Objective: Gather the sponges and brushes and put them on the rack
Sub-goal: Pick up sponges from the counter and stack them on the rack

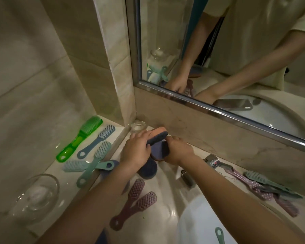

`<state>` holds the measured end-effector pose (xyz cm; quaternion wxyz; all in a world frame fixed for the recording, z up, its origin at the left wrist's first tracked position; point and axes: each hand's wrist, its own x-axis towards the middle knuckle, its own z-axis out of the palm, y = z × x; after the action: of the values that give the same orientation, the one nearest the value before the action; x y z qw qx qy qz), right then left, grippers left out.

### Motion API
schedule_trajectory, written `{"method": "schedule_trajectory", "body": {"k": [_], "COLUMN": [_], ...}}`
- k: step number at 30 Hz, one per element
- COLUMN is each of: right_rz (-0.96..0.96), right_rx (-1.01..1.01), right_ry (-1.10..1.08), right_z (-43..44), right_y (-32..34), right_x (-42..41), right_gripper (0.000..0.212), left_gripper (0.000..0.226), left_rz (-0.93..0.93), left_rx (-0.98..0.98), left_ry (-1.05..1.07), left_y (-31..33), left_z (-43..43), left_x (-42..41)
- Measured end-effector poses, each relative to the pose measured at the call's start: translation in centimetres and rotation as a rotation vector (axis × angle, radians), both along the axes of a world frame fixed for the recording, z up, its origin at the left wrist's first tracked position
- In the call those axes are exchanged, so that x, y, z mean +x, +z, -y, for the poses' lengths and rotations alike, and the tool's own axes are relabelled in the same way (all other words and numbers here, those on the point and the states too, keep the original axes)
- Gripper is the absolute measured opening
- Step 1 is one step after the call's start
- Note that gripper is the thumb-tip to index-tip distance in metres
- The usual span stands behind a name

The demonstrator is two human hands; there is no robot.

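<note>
My left hand (136, 152) grips an orange sponge with a dark scouring face (158, 135), lifted near the back wall. My right hand (179, 152) grips a second round dark-faced sponge (159, 150) just below it; the two sponges touch. Another dark round sponge (148, 169) lies on the counter under my left wrist. On the raised left ledge lie a green translucent brush (81, 138), a blue brush (97, 141) and two teal brushes (93, 162). Two maroon brushes (132, 201) rest on the counter by the basin. No rack is in view.
A white basin (197, 224) fills the bottom right, with a teal brush handle (219, 235) in it. The chrome tap (212, 160) stands at the back; pink and teal brushes (264, 187) lie beside it. A glass bowl (36, 196) and a small glass (138, 125) stand on the ledge. A mirror (236, 50) hangs above.
</note>
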<state>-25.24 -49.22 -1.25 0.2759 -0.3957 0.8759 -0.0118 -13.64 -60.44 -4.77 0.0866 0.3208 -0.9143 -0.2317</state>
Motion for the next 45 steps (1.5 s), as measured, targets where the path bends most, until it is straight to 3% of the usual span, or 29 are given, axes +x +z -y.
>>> {"method": "schedule_trajectory", "body": {"k": [7,17,22,25,28,32,36,38,45], "right_rz": [-0.039,-0.151,0.095,0.268,0.575,0.822,0.833,0.777,0.663], "right_rx": [0.100,-0.103,-0.204,-0.444,-0.646,-0.870,-0.976,-0.994,-1.142], "right_ry": [0.049,-0.032,-0.266,-0.432,-0.635,-0.851,-0.892,-0.881,-0.894], "right_z": [0.4,-2.7,-7.4,-11.1,-15.5,-20.9,-25.4,-27.9,-35.3], "right_y": [-1.5,4.7,9.5,12.3,14.3,15.6,16.9,17.7,21.0], "right_x": [-0.1,0.1,1.3,2.1,3.0,3.6,4.1,4.2,3.4], "right_gripper": [0.072,0.084,0.086,0.064,0.036,0.050,0.068,0.068,0.029], "left_gripper": [0.051,0.044,0.034,0.028,0.021,0.019,0.032,0.037,0.028], "left_rz": [0.033,-0.207,-0.249,-0.343,-0.421,-0.489,-0.551,-0.549,-0.695], "left_rx": [-0.050,0.131,0.131,0.192,0.287,0.498,0.647,0.692,0.972], "left_ry": [0.079,0.200,0.206,0.219,0.193,0.120,0.040,-0.005,-0.127], "left_y": [-1.5,3.2,7.1,9.7,12.1,15.0,17.7,18.8,22.3], "left_z": [-0.7,-3.6,-6.4,-8.9,-12.2,-17.3,-22.7,-25.4,-33.3], "left_x": [0.0,0.3,0.8,1.0,1.2,0.9,0.4,0.2,-1.4]}}
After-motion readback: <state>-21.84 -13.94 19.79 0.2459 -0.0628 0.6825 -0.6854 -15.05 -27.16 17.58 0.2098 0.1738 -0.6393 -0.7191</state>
